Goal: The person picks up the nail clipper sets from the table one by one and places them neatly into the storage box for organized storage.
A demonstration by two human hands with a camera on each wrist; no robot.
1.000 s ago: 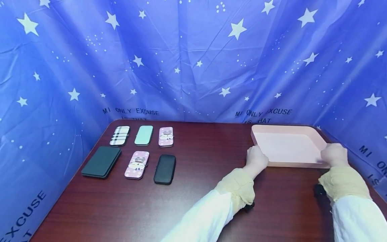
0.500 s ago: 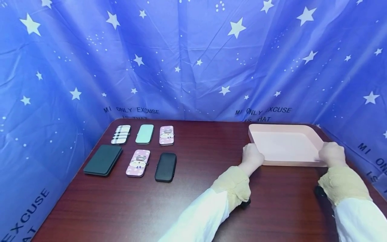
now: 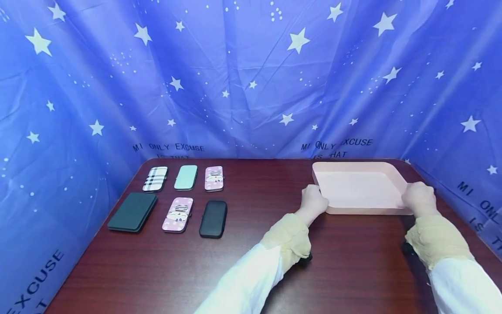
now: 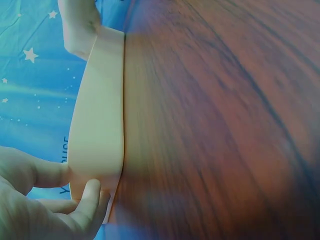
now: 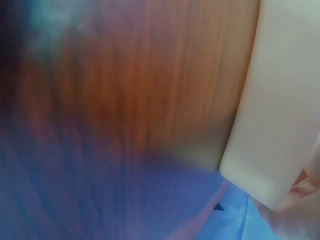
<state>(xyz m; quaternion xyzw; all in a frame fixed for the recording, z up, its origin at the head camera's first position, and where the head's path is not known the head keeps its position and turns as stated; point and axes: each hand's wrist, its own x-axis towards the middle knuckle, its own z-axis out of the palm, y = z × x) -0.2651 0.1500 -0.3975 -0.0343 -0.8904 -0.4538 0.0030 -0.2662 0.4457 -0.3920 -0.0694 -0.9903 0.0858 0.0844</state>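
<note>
A shallow pale-pink tray [image 3: 364, 211] with rounded corners lies at the back right of the table, nothing inside it. My left hand [image 3: 313, 201] grips its near left corner; in the left wrist view the thumb is at the rim and the fingers [image 4: 89, 202] curl against the outer wall. At the near right corner my right hand [image 3: 420, 199] holds the other side. The right wrist view shows the tray's wall [image 5: 280, 100] and only part of that hand [image 5: 297, 215] at the edge.
On the left lie a plaid case [image 3: 155, 179], a mint case [image 3: 186, 177], pink patterned cases [image 3: 214, 179] [image 3: 178, 214], a black case [image 3: 213, 219] and a larger dark green case [image 3: 132, 212]. A blue star-printed curtain [image 3: 235, 87] surrounds the brown table [image 3: 157, 274].
The tray has slid left along the table with both hands on it. The cases on the left stay in their places; the view shifts slightly.
</note>
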